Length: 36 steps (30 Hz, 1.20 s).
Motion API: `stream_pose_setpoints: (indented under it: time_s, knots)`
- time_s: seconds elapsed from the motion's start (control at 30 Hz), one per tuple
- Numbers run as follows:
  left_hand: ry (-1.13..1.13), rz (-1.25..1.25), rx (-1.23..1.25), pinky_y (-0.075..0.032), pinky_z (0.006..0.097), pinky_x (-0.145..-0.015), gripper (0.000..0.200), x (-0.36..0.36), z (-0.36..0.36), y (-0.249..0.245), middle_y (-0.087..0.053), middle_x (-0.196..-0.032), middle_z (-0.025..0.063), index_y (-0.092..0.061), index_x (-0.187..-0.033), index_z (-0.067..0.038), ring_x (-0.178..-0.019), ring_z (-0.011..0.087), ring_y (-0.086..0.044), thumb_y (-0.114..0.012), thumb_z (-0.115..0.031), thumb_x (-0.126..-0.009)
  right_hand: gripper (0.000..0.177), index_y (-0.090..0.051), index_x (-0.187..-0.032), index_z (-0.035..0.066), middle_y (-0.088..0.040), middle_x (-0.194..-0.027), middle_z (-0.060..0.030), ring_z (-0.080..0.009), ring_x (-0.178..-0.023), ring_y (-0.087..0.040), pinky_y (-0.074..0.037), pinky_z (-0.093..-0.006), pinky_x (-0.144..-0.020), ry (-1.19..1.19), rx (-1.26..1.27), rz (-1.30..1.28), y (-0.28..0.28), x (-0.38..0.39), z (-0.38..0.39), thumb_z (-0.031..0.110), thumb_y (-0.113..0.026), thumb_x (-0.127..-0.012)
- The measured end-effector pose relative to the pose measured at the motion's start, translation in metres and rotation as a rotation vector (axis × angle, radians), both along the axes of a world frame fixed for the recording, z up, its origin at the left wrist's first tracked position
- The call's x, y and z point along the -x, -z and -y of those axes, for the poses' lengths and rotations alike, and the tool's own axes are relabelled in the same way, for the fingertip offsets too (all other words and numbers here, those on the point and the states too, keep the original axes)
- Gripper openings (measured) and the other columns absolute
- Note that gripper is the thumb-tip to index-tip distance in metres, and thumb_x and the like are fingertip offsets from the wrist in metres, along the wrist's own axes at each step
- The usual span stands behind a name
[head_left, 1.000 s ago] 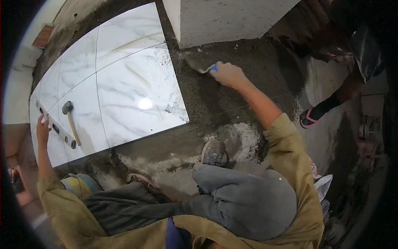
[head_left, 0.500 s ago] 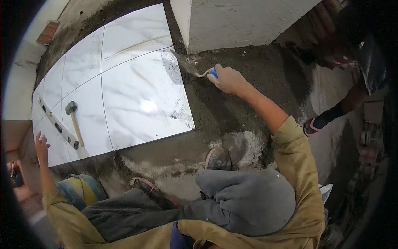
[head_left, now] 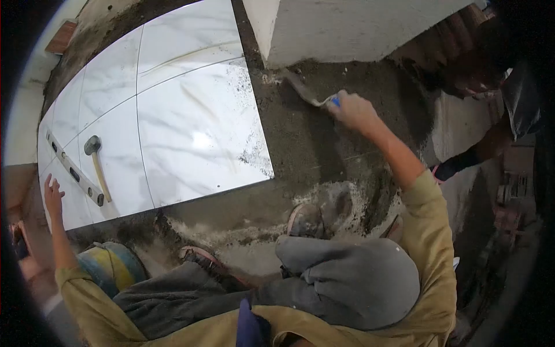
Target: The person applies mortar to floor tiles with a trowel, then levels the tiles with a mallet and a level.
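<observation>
My right hand (head_left: 357, 111) is closed round the blue handle of a trowel (head_left: 302, 91), whose blade is over the wet mortar (head_left: 347, 156) right of the white tiles (head_left: 196, 121). My left hand (head_left: 54, 196) hangs with fingers apart at the left end of the tiles and holds nothing. Near it a spirit level (head_left: 74, 171) and a mallet (head_left: 97, 165) with a wooden handle lie on the tiles. Grey specks of mortar mark the right edge of the nearest large tile.
A pale block-like wall (head_left: 341, 32) stands beyond the mortar. A blue and yellow bucket (head_left: 113, 266) is by my left forearm. Another person's leg (head_left: 474, 156) shows at the right. A brick (head_left: 61, 37) sits at the far left.
My right hand has moved right with the trowel, and the blade has gone from the tile's edge to over the mortar. The other person's foot has shifted slightly in view.
</observation>
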<state>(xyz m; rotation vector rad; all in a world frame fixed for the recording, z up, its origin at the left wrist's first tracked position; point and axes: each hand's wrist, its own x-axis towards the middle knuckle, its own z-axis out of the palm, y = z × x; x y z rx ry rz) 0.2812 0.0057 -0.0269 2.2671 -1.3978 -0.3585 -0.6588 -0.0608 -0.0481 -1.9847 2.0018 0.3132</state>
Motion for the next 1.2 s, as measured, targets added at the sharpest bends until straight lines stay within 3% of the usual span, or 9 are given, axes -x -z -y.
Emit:
stream_pose_setpoints:
  time_s: [0.07,0.13,0.2,0.37,0.47,0.57,0.7,0.87,1.2]
  knots:
    - [0.014,0.037,0.073,-0.053,0.0299,-0.071,0.052,0.01,-0.003,0.002,-0.055,-0.097,0.0097,-0.045,-0.144,-0.011,-0.093,0.017,-0.055,-0.052,-0.037,-0.1,0.049,-0.058,-0.107,-0.001,-0.067,-0.099,-0.0255,-0.043,-0.094,-0.066,-0.053,-0.0512,-0.082,-0.019,-0.021,0.009,-0.004,-0.018,-0.001,0.046,-0.05,-0.096]
    - [0.003,0.016,0.034,-0.053,0.0301,-0.071,0.051,0.006,0.0,0.002,-0.055,-0.097,0.0098,-0.045,-0.144,-0.011,-0.094,0.0176,-0.055,-0.051,-0.037,-0.1,0.048,-0.059,-0.105,-0.001,-0.067,-0.097,-0.0254,-0.043,-0.092,-0.066,-0.053,-0.0507,-0.081,-0.184,0.003,0.014,0.001,-0.027,-0.007,0.046,-0.05,-0.096]
    - [-0.006,-0.005,0.016,-0.053,0.0303,-0.071,0.051,0.007,0.004,0.002,-0.055,-0.097,0.0099,-0.045,-0.144,-0.011,-0.095,0.0182,-0.055,-0.05,-0.037,-0.101,0.053,-0.061,-0.11,-0.001,-0.068,-0.096,-0.0237,-0.0436,-0.092,-0.066,-0.052,-0.0508,-0.081,-0.066,0.007,0.028,0.022,0.009,0.015,0.049,-0.051,-0.094]
    - [-0.092,-0.099,0.084,-0.054,0.0341,-0.073,0.052,-0.005,-0.001,-0.01,-0.057,-0.117,0.0167,-0.042,-0.145,-0.009,-0.109,0.0237,-0.056,-0.048,-0.036,-0.101,0.047,-0.062,-0.104,0.0,-0.068,-0.1,-0.0241,-0.0395,-0.092,-0.068,-0.054,-0.0491,-0.08,-0.146,0.011,-0.001,-0.001,-0.037,0.005,0.045,-0.052,-0.095]
    - [-0.055,-0.084,0.096,-0.054,0.0359,-0.074,0.054,-0.031,-0.006,-0.006,-0.053,-0.125,0.0198,-0.039,-0.147,-0.009,-0.113,0.0272,-0.055,-0.049,-0.036,-0.101,0.047,-0.061,-0.106,0.0,-0.068,-0.1,-0.0238,-0.0401,-0.091,-0.068,-0.054,-0.0493,-0.08,-0.142,0.06,0.047,0.036,0.009,0.017,0.045,-0.053,-0.095]
    - [-0.148,-0.188,0.171,-0.055,0.0361,-0.074,0.057,-0.071,-0.017,-0.003,-0.05,-0.13,0.0209,-0.037,-0.148,-0.009,-0.116,0.0301,-0.054,-0.049,-0.037,-0.1,0.048,-0.061,-0.106,0.0,-0.069,-0.099,-0.022,-0.0391,-0.091,-0.068,-0.054,-0.0494,-0.08,-0.106,0.017,-0.035,0.017,0.006,0.008,0.046,-0.053,-0.094]
    - [-0.191,-0.212,0.197,-0.054,0.0347,-0.073,0.057,-0.051,-0.021,-0.004,-0.051,-0.129,0.0199,-0.038,-0.147,-0.008,-0.115,0.0279,-0.055,-0.05,-0.037,-0.099,0.048,-0.062,-0.106,0.0,-0.069,-0.098,-0.0212,-0.0374,-0.092,-0.068,-0.054,-0.0484,-0.08,-0.142,0.036,-0.034,0.011,-0.03,-0.009,0.046,-0.054,-0.094]
    - [-0.172,-0.217,0.172,-0.053,0.0336,-0.072,0.058,-0.039,-0.021,-0.013,-0.052,-0.129,0.0173,-0.038,-0.146,-0.007,-0.11,0.0244,-0.055,-0.051,-0.039,-0.099,0.048,-0.06,-0.109,0.001,-0.068,-0.097,-0.0225,-0.0401,-0.093,-0.067,-0.054,-0.0485,-0.082,-0.084,-0.007,-0.088,0.008,-0.003,-0.001,0.046,-0.053,-0.095]
    - [-0.185,-0.257,0.209,-0.053,0.0392,-0.074,0.06,-0.093,-0.034,0.01,-0.044,-0.14,0.0158,-0.036,-0.148,-0.011,-0.116,0.0294,-0.052,-0.05,-0.044,-0.099,0.053,-0.061,-0.112,-0.001,-0.068,-0.104,-0.0215,-0.0379,-0.097,-0.067,-0.054,-0.0487,-0.083,-0.055,-0.006,-0.107,0.016,-0.003,0.003,0.048,-0.053,-0.094]
